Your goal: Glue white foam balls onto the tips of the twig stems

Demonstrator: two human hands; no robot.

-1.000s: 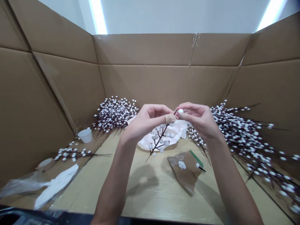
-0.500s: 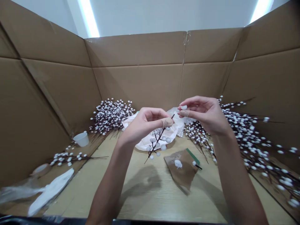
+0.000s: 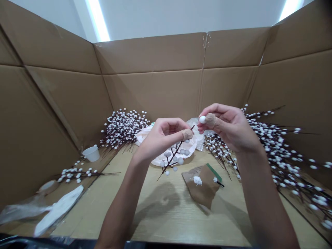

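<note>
My left hand (image 3: 163,136) pinches the top of a dark twig (image 3: 173,155) set with small white balls, which hangs down toward the wooden table (image 3: 166,211). A tan bandage wraps that hand's thumb tip. My right hand (image 3: 228,126) is closed on a single white ball (image 3: 202,119), held between a bandaged thumb and the fingers, a little right of and above the twig's bare tip. The ball and the twig tip are apart.
Heaps of white-berried branches lie at the back left (image 3: 124,128) and along the right (image 3: 280,155). A brown card (image 3: 202,185) with a white glue blob, a small stick (image 3: 219,182), a white cup (image 3: 91,153), a white sheet (image 3: 155,159), a lone branch (image 3: 77,173) and plastic bags (image 3: 52,211) lie around. Cardboard walls (image 3: 155,86) enclose the table.
My right hand has drawn the white ball up and away from the twig tip and turned it in its fingers. The left hand with the twig has sunk a little.
</note>
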